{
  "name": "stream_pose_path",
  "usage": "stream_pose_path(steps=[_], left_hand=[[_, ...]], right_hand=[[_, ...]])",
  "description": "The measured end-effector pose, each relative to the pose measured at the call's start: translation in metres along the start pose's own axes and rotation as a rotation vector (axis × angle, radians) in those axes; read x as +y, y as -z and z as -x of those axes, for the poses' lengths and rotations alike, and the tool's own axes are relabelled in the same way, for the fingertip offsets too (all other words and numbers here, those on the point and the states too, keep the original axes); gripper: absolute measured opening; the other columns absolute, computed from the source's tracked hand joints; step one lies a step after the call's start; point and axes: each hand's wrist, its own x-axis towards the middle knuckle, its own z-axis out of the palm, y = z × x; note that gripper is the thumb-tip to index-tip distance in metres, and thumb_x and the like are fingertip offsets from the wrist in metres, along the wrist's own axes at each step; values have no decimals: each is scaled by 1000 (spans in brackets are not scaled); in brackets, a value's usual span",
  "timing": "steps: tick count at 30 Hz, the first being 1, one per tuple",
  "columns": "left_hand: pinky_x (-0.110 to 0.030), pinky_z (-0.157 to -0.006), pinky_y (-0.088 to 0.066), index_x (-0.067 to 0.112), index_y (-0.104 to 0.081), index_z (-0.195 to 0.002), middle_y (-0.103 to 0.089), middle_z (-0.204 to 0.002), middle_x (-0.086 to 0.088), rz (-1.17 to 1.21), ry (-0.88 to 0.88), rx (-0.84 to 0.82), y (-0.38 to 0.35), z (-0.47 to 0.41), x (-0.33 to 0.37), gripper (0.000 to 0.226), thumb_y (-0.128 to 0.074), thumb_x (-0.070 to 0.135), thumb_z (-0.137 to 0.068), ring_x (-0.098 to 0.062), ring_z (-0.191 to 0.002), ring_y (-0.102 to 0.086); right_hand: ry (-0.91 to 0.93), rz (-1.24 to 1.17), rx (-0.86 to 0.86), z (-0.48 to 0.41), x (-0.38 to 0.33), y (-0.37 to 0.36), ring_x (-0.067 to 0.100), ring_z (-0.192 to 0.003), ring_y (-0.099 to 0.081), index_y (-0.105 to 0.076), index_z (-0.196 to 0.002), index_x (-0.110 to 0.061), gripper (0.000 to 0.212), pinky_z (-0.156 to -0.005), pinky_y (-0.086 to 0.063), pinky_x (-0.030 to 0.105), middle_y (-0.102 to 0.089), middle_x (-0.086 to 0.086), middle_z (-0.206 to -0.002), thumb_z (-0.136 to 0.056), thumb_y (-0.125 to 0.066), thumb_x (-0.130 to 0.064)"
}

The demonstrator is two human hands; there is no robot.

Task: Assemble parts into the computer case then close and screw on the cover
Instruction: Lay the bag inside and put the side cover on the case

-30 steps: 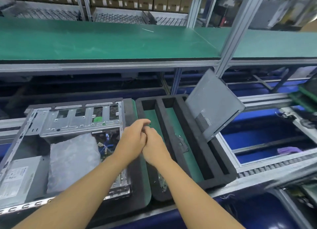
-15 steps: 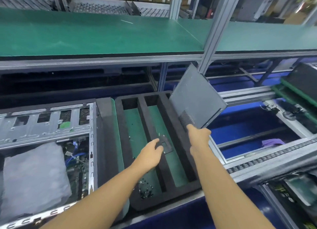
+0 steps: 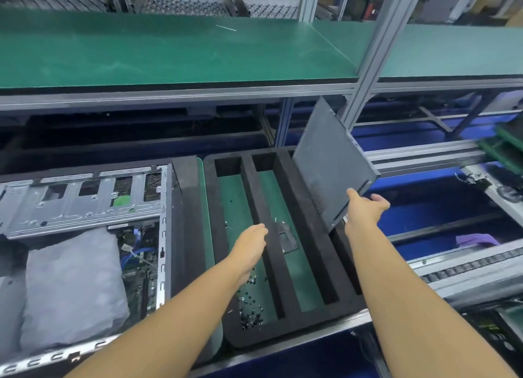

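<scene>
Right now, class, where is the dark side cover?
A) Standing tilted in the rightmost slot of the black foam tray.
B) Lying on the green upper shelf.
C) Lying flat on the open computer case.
A: the side cover leans up out of the right side of the foam tray, with the right hand at its lower edge.

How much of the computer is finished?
Inside the open case parts and cables already sit. The right hand holds the cover, which leans in the foam tray; the left hand hovers empty. Closing the case and driving the screws remain.
</scene>
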Motion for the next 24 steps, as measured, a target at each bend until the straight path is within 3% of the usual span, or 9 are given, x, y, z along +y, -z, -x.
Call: stream_pose_path(steps=[1,2,4,6,9,15,19,24], left_hand=[[-36,-93,-36,36,-48,-100,-50,-114,5,2,-1,10,0,0,1,16,-35,27,-98,-16,-109,-50],[-36,-95,-34,35,-52,-106,-52,-119,5,7,-3,9,1,2,2,20,-35,27,-99,-16,-114,-51],[-41,-114,-30,27,-46,-142,-48,-142,7,7,-23,21,1,3,4,43,-35,29,-101,-14,-128,-49],[-46,-115,-33,24,-40,-148,-46,-147,6,20,-31,34,3,4,8,48,-36,30,-101,-12,-126,-52],[-42,-111,-37,25,-43,-142,-50,-141,6,55,-52,28,7,9,12,43,-36,30,-100,-11,-119,-56],[-40,-105,-46,23,-42,-145,-53,-139,5,130,-96,31,19,21,16,45,-40,26,-100,-12,-114,-61],[-42,-103,-48,21,-42,-145,-55,-139,3,232,-125,24,30,28,24,42,-40,25,-104,-17,-114,-62],[-43,-100,-49,17,-42,-145,-59,-137,3,380,-154,-8,38,35,35,42,-42,27,-104,-20,-112,-64]], right_hand=[[33,10,-26,2,0,-4,20,-92,-56,-45,-126,-16,45,-78,-44,29,-55,-5,-96,-91,-72,-19],[80,57,-57,4,1,-9,20,-84,-55,-50,-118,-16,32,-73,-43,27,-54,-6,-89,-93,-70,-19],[180,175,-106,14,1,-19,24,-79,-50,-53,-95,-14,9,-67,-40,29,-54,-3,-81,-98,-61,-17],[271,296,-96,22,0,-26,26,-84,-50,-58,-94,-10,12,-70,-38,31,-60,5,-91,-102,-55,-17],[329,411,-71,30,-2,-28,23,-91,-51,-62,-117,-4,22,-78,-37,28,-61,7,-104,-106,-50,-19],[500,457,-85,49,8,-20,29,-79,-60,-62,-100,-7,15,-67,-39,29,-65,7,-87,-104,-50,-14],[622,417,-126,64,2,-17,27,-67,-53,-54,-84,-12,19,-54,-35,30,-61,7,-75,-104,-51,-13],[927,389,-127,89,-52,-28,24,-66,-45,-63,-95,3,17,-62,-30,29,-56,6,-74,-102,-53,-9]])
